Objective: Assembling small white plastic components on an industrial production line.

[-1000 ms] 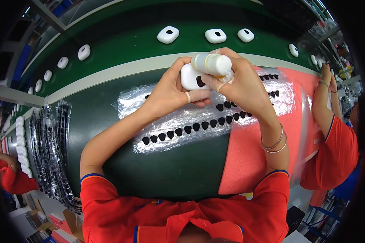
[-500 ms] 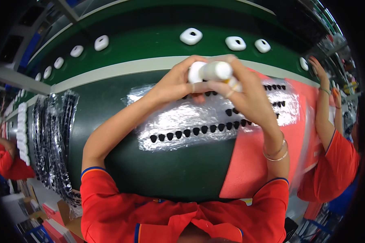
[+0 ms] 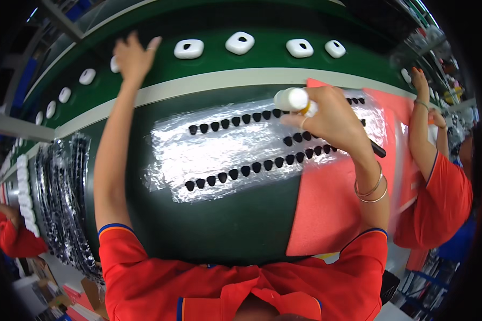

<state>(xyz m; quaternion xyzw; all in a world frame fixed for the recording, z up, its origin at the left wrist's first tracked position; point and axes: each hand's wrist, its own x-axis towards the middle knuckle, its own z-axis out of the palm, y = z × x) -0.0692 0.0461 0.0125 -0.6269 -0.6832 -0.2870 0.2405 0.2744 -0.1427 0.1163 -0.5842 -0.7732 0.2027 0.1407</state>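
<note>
White bottle (image 3: 292, 99) in the right hand (image 3: 332, 115), left hand (image 3: 134, 61) over the green belt (image 3: 268, 58)

The left hand is spreading its fingers just beside a partly hidden white case (image 3: 113, 64); other white cases (image 3: 196, 51) are sitting along the belt. The right hand is holding the bottle above a clear plastic sheet (image 3: 193, 155), where black pieces (image 3: 245, 170) are lying in rows. Pink foam (image 3: 321, 214) is lying under its right part. A co-worker's hand (image 3: 420, 83) is hovering at the right.
</note>
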